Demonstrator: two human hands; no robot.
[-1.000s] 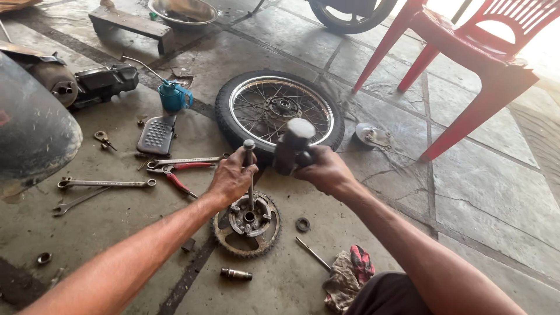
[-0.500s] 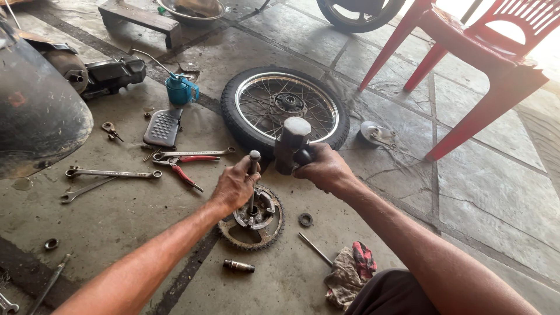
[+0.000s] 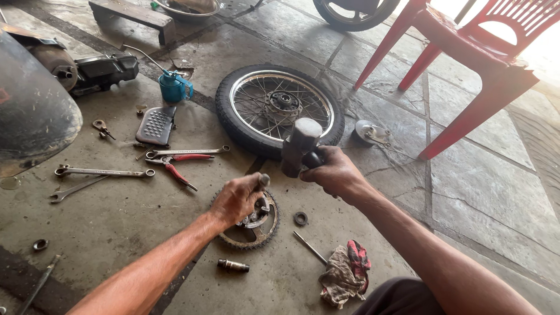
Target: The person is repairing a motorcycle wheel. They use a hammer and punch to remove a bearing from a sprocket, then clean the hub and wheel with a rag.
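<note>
A heavy grey steel hammer [image 3: 300,144] is held raised in the closed right hand [image 3: 332,172], while a metal punch [image 3: 263,180] is clasped upright by the left hand [image 3: 238,198] over the toothed sprocket [image 3: 248,224] on the concrete floor [image 3: 116,227]; a square, centred blow is judged next.

The left hand [image 3: 238,198] hides the punch's shaft (only its tip shows) and part of the sprocket [image 3: 248,236].

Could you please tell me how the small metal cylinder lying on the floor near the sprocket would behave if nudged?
The cylinder looks round and lies on its side, so it would probably roll. It appears solid metal: likely stiff, heavy for its size, perhaps greasy.
</note>
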